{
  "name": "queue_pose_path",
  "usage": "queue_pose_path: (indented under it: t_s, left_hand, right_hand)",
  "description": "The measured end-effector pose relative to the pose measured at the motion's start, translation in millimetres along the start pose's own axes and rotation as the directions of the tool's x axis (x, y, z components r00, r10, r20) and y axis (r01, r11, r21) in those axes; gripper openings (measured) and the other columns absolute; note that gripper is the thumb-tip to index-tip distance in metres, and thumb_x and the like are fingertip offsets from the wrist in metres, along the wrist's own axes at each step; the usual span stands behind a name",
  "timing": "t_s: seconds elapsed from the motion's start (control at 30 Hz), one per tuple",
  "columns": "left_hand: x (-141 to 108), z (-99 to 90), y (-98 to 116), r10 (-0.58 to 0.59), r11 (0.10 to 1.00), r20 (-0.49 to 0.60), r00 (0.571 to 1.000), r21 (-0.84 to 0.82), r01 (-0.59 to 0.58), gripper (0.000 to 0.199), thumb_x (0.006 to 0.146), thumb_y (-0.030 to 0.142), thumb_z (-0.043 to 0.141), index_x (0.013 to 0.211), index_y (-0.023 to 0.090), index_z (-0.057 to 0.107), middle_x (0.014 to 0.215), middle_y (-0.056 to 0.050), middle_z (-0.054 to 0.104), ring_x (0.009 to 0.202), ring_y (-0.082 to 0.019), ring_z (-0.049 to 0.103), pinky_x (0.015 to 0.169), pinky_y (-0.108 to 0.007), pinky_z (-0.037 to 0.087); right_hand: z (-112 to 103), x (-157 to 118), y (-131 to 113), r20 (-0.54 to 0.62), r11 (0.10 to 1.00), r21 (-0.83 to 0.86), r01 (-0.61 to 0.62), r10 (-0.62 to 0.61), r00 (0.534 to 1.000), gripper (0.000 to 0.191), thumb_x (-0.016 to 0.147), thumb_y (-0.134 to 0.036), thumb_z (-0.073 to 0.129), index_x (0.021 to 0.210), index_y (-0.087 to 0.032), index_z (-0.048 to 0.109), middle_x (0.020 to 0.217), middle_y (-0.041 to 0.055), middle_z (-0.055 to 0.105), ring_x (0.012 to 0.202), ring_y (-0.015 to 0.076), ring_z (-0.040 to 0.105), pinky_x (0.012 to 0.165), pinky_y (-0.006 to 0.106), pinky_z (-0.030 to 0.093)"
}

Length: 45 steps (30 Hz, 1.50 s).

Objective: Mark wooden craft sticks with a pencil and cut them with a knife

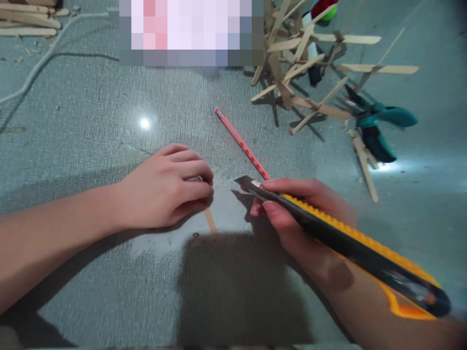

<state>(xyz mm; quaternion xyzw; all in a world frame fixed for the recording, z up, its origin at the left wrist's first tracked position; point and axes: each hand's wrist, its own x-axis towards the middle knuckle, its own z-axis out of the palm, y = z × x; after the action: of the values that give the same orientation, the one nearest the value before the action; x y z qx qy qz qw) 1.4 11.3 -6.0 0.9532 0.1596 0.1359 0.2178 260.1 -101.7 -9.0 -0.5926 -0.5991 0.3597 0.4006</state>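
Note:
My left hand (182, 184) rests on the table with its fingers curled over a thin wooden craft stick (210, 221). Only one end of the stick sticks out below the fingers; the rest is hidden under them. My right hand (292, 209) grips a yellow and black utility knife (339, 238), thumb and forefinger near its front. The knife's metal blade (243, 182) points left toward my left hand, apart from it. A pink pencil (242, 143) with an eraser lies just beyond the blade, its near end hidden behind my right hand.
At the back right stands a loose structure of craft sticks (292, 73). Teal and black pliers (377, 116) lie beside it, with a stick piece (365, 165) in front. More sticks (29, 19) and a white cable (40, 63) are at the back left. A pixelated patch covers the top middle.

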Motion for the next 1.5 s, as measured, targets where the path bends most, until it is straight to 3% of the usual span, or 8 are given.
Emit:
queue_pose_path:
  t_s: [0.2,0.37,0.5,0.7,0.87,1.27,1.5]
  left_hand:
    - [-1.1,-4.6,-6.3,-0.064,0.996,-0.001,0.998,-0.065,0.064,0.026,0.104,0.019,0.054,0.096,0.027,0.078,0.103,0.001,0.078,0.099,-0.017,0.066,0.097,-0.035,0.042]
    - [-1.0,-4.3,-3.7,-0.145,0.982,-0.048,0.988,-0.129,0.138,0.025,0.103,0.024,0.060,0.090,0.023,0.080,0.098,-0.003,0.075,0.089,-0.015,0.065,0.085,-0.029,0.044]
    - [0.1,-4.1,-1.4,-0.167,0.962,0.009,0.986,-0.218,0.165,0.029,0.101,0.013,0.056,0.089,0.021,0.081,0.095,-0.002,0.073,0.078,-0.011,0.065,0.069,-0.023,0.043]
    - [3.8,-5.5,-4.0,-0.168,0.969,0.011,0.986,-0.182,0.167,0.028,0.098,0.015,0.059,0.085,0.024,0.081,0.089,-0.001,0.074,0.085,-0.015,0.063,0.083,-0.029,0.045]
    - [6.6,-6.3,-5.0,-0.252,0.936,0.010,0.968,-0.250,0.246,0.022,0.092,0.012,0.066,0.082,0.023,0.082,0.090,-0.001,0.072,0.084,-0.015,0.062,0.083,-0.030,0.045]
    - [7.8,-2.6,-6.0,-0.257,0.929,-0.015,0.966,-0.281,0.243,0.021,0.089,0.010,0.069,0.078,0.023,0.081,0.085,0.001,0.074,0.081,-0.015,0.064,0.083,-0.033,0.045]
    - [10.1,-3.2,-3.4,-0.265,0.922,0.000,0.964,-0.292,0.254,0.021,0.086,0.007,0.067,0.076,0.021,0.080,0.082,0.000,0.074,0.079,-0.015,0.064,0.079,-0.031,0.046]
  right_hand:
    - [1.1,7.6,-3.5,0.175,0.968,-0.129,0.216,-0.192,0.966,0.022,0.095,-0.025,0.067,0.116,-0.029,0.071,0.091,0.0016,0.080,0.075,0.0191,0.077,0.066,0.031,0.062]
    - [6.8,15.8,-9.9,0.281,0.946,-0.052,0.320,-0.293,0.914,0.033,0.091,-0.014,0.064,0.119,-0.030,0.069,0.103,0.0028,0.082,0.084,0.0208,0.081,0.078,0.032,0.067]
    - [14.2,20.7,-12.4,0.302,0.937,-0.045,0.345,-0.317,0.899,0.037,0.090,-0.011,0.062,0.120,-0.032,0.068,0.104,0.0041,0.082,0.089,0.0229,0.081,0.081,0.035,0.069]
    - [19.7,21.8,-13.7,0.320,0.937,-0.053,0.345,-0.311,0.895,0.041,0.090,-0.010,0.060,0.122,-0.034,0.065,0.103,0.0030,0.082,0.088,0.0230,0.081,0.077,0.035,0.070]
    - [21.4,21.6,-14.7,0.314,0.941,-0.069,0.331,-0.295,0.902,0.041,0.090,-0.011,0.061,0.123,-0.035,0.064,0.100,0.0008,0.082,0.084,0.0226,0.081,0.074,0.034,0.069]
    - [31.3,10.1,-7.6,0.255,0.952,-0.048,0.303,-0.282,0.925,0.041,0.089,-0.010,0.065,0.120,-0.036,0.068,0.108,0.0007,0.082,0.089,0.0220,0.081,0.084,0.037,0.069]
    - [34.7,11.4,-21.8,0.240,0.945,-0.098,0.311,-0.281,0.929,0.034,0.091,-0.009,0.063,0.115,-0.031,0.068,0.093,0.0006,0.080,0.083,0.0207,0.080,0.076,0.034,0.067]
